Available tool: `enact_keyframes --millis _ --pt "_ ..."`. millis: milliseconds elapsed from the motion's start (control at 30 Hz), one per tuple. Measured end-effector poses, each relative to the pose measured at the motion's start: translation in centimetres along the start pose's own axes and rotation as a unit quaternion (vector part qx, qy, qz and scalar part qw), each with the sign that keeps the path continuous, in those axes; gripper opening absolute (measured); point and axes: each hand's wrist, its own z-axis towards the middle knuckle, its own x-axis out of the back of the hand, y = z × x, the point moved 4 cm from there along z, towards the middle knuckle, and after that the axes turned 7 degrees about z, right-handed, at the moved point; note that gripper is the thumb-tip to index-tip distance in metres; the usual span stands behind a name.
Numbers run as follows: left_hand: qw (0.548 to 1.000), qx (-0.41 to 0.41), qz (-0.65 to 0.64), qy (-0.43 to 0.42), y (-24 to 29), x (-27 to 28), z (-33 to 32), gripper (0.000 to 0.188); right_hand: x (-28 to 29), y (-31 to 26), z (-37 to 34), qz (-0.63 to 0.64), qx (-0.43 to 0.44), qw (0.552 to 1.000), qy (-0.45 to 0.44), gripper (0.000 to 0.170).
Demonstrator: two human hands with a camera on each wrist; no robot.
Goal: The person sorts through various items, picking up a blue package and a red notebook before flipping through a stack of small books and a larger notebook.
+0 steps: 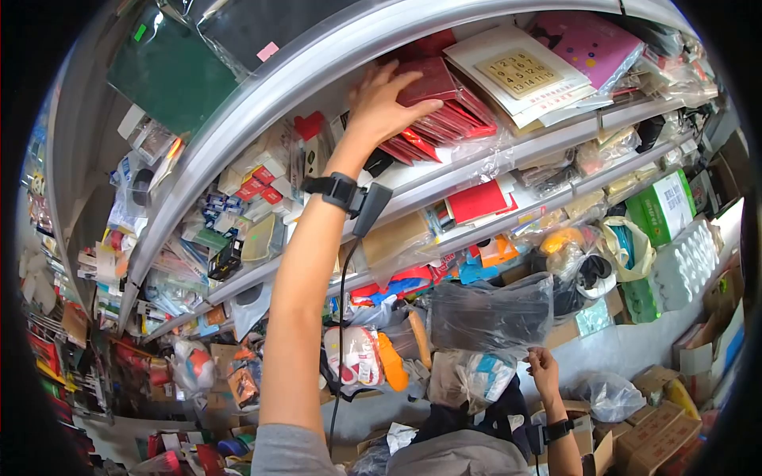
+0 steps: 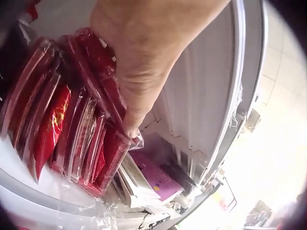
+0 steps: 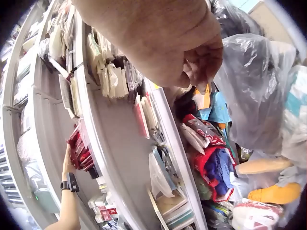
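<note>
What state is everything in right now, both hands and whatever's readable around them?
Left hand: spread, touching the red packets.
Right hand: fingers loosely curled, apparently holding nothing.
Red packets: in clear wrap, stacked in a leaning row.
Number board: face up on white paper.
Left wristband: fastened.
Cream bag: open at the top, something teal inside.

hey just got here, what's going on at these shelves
A person is reaching up with the left hand, which rests spread on a row of red packets in clear wrapping. The packets are on a shelf, beside white sheets bearing a number grid, with a purple packet further along. The right hand is low, fingers loosely curled, near a clear plastic bag; whether it touches the bag is hard to tell.
</note>
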Motion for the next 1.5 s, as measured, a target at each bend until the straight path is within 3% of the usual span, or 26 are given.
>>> enact_keyframes --millis 67,133,200,367,467,533,567,633,667,733,800,833,867,933,1000,1100,1133,1200,1233,1300,1333,1400,1433,1500 --pt "0.998 0.027 -0.015 -0.046 0.3 -1.4 0.3 0.066 -0.2 -0.4 -0.1 0.004 0.000 1.000 0.001 0.022" --pt "0.998 0.043 -0.039 -0.022 0.8 -1.9 0.4 0.065 -0.3 -0.8 0.0 0.009 0.001 1.000 0.001 0.022" --pt "0.993 0.115 -0.002 -0.006 1.5 -1.9 0.3 0.065 -0.3 -1.0 0.1 -0.003 0.000 1.000 0.003 0.022" --pt "0.987 0.151 0.031 0.037 2.6 -2.5 0.0 0.066 -0.6 -1.1 0.3 0.004 -0.005 1.000 -0.001 0.022" --pt "0.987 0.128 0.053 0.081 2.9 -2.0 -0.3 0.059 -0.7 -1.1 0.4 0.000 -0.006 1.000 0.000 0.022" --pt "0.974 0.118 -0.077 0.176 2.5 -0.4 -0.7 0.049 -0.7 -1.3 0.4 -0.004 -0.002 1.000 0.001 0.022" --pt "0.957 0.106 -0.123 0.238 2.3 0.6 -1.5 0.034 -0.7 -1.4 0.3 -0.004 -0.008 1.000 0.001 0.022" --pt "0.907 0.168 -0.256 0.290 1.8 2.1 -3.8 0.028 -0.6 -1.3 0.3 -0.002 -0.017 1.000 0.001 0.023" --pt "0.898 0.165 -0.260 0.315 1.5 2.7 -5.1 0.028 -0.6 -1.2 0.4 0.012 -0.015 1.000 -0.004 0.023" --pt "0.886 0.223 -0.267 0.306 0.1 2.3 -8.5 0.029 -0.5 -1.2 0.5 0.028 -0.014 0.999 -0.010 0.023" --pt "0.891 0.201 -0.291 0.286 1.0 2.5 -11.7 0.025 -0.5 -1.0 0.7 0.032 -0.023 0.999 0.000 0.020" --pt "0.916 0.158 -0.264 0.258 2.1 2.4 -13.2 0.024 -0.4 -0.5 1.0 0.025 -0.008 1.000 -0.006 0.020" --pt "0.938 0.114 -0.237 0.226 3.6 2.1 -14.6 0.024 -0.4 0.0 1.3 0.017 0.004 1.000 -0.011 0.020" --pt "0.963 0.115 -0.229 0.084 6.3 1.0 -17.4 0.019 -0.6 -0.3 1.4 0.005 -0.026 1.000 -0.013 0.019" --pt "0.962 0.100 -0.253 0.020 7.9 -2.0 -19.7 0.016 -1.0 -0.7 1.6 0.010 -0.033 0.999 -0.016 0.019" --pt "0.927 0.192 -0.308 -0.096 9.2 -7.8 -22.2 0.016 -1.5 0.0 2.4 0.005 -0.055 0.998 -0.031 0.019" --pt "0.903 0.223 -0.335 -0.149 9.1 -10.0 -23.0 0.021 -1.5 0.1 2.7 0.007 -0.063 0.998 -0.028 0.019" --pt "0.848 0.281 -0.422 -0.152 7.9 -16.4 -25.4 0.028 -1.7 0.4 3.0 0.004 -0.062 0.997 -0.044 0.020" --pt "0.769 0.366 -0.474 -0.221 7.6 -19.2 -26.5 0.034 -1.6 0.6 3.1 0.008 -0.067 0.997 -0.043 0.021" --pt "0.589 0.511 -0.576 -0.244 8.6 -21.0 -26.5 0.041 -1.3 1.4 3.3 0.016 -0.075 0.996 -0.040 0.021" --pt "0.501 0.541 -0.630 -0.244 8.8 -22.8 -26.5 0.049 -1.1 1.9 3.4 0.022 -0.076 0.996 -0.037 0.021" --pt "0.352 0.594 -0.698 -0.191 9.4 -25.4 -26.3 0.053 -0.4 2.8 3.3 0.029 -0.090 0.995 -0.031 0.021" --pt "0.301 0.619 -0.711 -0.148 9.5 -26.4 -26.1 0.050 -0.1 3.1 3.1 0.034 -0.099 0.994 -0.026 0.021" --pt "0.319 0.579 -0.742 -0.110 9.6 -27.4 -24.6 0.044 0.7 3.2 2.8 0.041 -0.106 0.993 -0.027 0.021"
